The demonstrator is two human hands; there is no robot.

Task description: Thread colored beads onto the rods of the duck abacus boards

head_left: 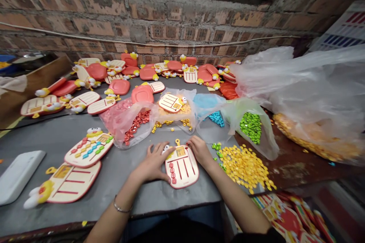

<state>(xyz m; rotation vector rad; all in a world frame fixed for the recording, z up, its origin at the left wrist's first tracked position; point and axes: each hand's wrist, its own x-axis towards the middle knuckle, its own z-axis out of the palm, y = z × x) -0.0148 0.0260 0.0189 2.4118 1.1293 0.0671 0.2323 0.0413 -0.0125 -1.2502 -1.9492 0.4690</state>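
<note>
A cream toy board (184, 172) with a red rim and a cartoon head lies in front of me. Several red pieces (172, 172) line its left slot; its other slots show no pieces. My left hand (152, 163) curves round the board's left side, thumb low and fingers over the head. My right hand (201, 152) is at the upper right edge with its fingertips pinched together; a speck of red shows there, too small to make out. To the left, a board with four-colour rows (89, 150) overlaps a board with bare slots (72, 184).
Bags of red (138, 123), yellow (186, 123), blue (216, 117) and green pieces (251, 127) stand behind. Loose yellow pieces (245, 165) lie right. More boards (118, 87) line the brick wall. A white device (19, 174) sits left; a large plastic bag (313, 95) right.
</note>
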